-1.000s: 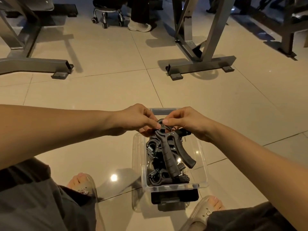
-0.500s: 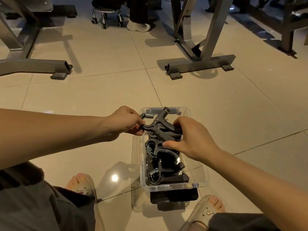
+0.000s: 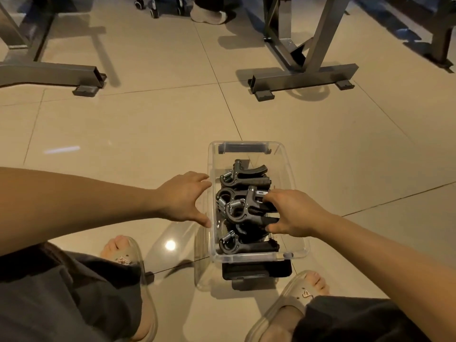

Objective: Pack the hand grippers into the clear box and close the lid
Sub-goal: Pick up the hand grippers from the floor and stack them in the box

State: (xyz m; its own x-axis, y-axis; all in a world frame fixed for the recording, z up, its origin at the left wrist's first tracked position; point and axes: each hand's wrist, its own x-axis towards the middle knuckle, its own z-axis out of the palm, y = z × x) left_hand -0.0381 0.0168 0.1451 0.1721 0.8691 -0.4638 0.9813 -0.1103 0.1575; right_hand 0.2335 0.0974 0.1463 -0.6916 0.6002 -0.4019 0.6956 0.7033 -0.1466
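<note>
box: clear box (image 3: 299,248) sitting on floor (image 3: 148,134)
grippers: hand grippers (image 3: 246,180) lying piled inside it
left hand (image 3: 182,198): hovering beside left wall, fingers spread
right hand (image 3: 293,213): reaching in, fingers and thumb pinching middle gripper (image 3: 243,211)

Beige tiled floor (image 3: 148,134), glossy, dark grout lines. Grey metal frame base (image 3: 49,75) far left; second frame base (image 3: 303,75) far right, both on floor. Pale shoe (image 3: 208,14) and castor wheel (image 3: 154,12) at top edge, near each other.
</note>
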